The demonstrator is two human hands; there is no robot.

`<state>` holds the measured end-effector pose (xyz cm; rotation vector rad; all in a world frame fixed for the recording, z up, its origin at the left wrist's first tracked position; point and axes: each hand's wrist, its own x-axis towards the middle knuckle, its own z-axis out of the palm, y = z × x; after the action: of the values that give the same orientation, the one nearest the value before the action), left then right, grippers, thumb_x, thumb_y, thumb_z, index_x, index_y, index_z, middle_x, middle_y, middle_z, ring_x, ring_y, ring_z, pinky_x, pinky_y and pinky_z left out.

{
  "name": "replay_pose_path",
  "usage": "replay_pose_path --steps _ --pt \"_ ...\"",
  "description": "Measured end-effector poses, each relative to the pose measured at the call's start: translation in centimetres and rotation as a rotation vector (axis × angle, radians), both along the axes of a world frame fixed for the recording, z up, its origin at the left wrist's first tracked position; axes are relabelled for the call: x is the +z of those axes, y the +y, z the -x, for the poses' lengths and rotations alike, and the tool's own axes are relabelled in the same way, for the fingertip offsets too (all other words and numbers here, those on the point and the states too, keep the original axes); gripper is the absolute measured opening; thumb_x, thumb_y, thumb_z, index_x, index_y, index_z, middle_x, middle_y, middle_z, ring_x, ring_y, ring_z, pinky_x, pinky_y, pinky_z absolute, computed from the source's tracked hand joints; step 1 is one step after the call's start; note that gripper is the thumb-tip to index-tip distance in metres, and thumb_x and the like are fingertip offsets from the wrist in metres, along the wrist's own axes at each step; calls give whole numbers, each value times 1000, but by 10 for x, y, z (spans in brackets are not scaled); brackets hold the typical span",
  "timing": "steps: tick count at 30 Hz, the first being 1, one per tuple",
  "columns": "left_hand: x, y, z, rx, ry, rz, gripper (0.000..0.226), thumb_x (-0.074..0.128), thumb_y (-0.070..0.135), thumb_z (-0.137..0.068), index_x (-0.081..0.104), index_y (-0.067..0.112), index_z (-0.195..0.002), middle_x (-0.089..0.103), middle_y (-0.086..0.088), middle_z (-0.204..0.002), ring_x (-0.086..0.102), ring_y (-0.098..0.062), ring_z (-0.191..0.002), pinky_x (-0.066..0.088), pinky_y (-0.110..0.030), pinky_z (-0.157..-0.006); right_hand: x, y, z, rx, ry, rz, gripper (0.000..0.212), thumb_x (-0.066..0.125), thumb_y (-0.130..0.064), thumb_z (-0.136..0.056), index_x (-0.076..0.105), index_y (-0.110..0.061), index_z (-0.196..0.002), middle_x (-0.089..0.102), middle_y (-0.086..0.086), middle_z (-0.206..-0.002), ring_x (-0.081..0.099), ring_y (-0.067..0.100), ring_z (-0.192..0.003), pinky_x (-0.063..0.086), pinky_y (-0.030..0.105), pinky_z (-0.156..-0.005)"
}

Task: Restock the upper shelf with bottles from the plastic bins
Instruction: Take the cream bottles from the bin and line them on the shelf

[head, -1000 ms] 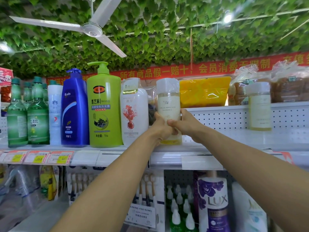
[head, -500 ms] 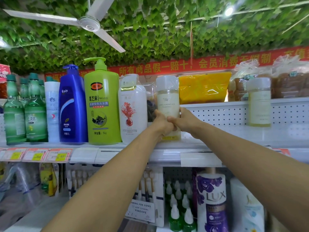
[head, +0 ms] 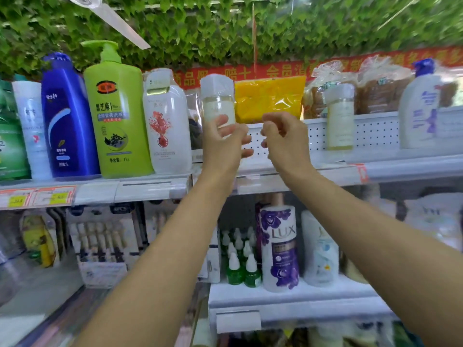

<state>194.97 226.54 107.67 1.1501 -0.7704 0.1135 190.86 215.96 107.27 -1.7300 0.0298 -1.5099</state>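
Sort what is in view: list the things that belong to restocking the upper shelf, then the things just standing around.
Part of the job:
- pale cream bottle with clear cap, upright on the upper shelf
- left hand, fingers loose in front of that bottle
- right hand, beside it, holding nothing

Just standing around:
- green pump bottle
- blue bottle
- purple Lux bottle, lower shelf
- yellow packet

Leafy green ceiling (head: 225,28) w/ fan blade (head: 117,21) overhead; red banner (head: 283,71) behind. Orange bag (head: 270,98), bagged bread (head: 380,88) at back. Price tags (head: 35,197) lower left.
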Motion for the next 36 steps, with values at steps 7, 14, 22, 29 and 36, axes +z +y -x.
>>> replay_pose_path --steps 7,14,22,29,36 --pt "-66 -20 56 -229 118 -29 17 48 12 -102 63 20 -102 71 3 -71 64 -9 -55 48 -23 -46 -62 -9 65 13 -53 -191 17 47 -6 -96 62 -12 -101 61 10 -74 56 18 -52 38 17 -39" --pt "-145 -52 87 -422 212 -234 21 47 7 -101 65 17 -98 70 -2 -76 60 -12 -58 48 -22 -46 -149 -47 121 -145 49 -379 19 42 -6 -99 61 -9 -100 57 7 -60 48 14 -41 37 18 -39" --pt "-217 -97 113 -584 357 -451 22 46 7 -102 63 18 -92 66 -2 -73 59 -9 -50 47 -19 -42 -231 -79 163 -279 260 -525 19 42 -1 -96 59 -7 -104 56 8 -62 49 13 -38 35 16 -37" --pt "-277 -139 143 -608 528 -576 18 48 9 -101 63 16 -93 68 -4 -74 57 -12 -51 46 -20 -42 -293 -109 203 -272 501 -678 17 45 -2 -94 58 -8 -103 61 -5 -54 52 8 -36 34 16 -34" --pt "-340 -175 188 -515 693 -664 12 53 15 -101 65 15 -101 71 2 -67 62 -10 -48 49 -22 -45 -351 -162 269 -110 884 -834 10 53 -11 -98 57 -12 -106 63 6 -73 58 12 -48 44 21 -48"
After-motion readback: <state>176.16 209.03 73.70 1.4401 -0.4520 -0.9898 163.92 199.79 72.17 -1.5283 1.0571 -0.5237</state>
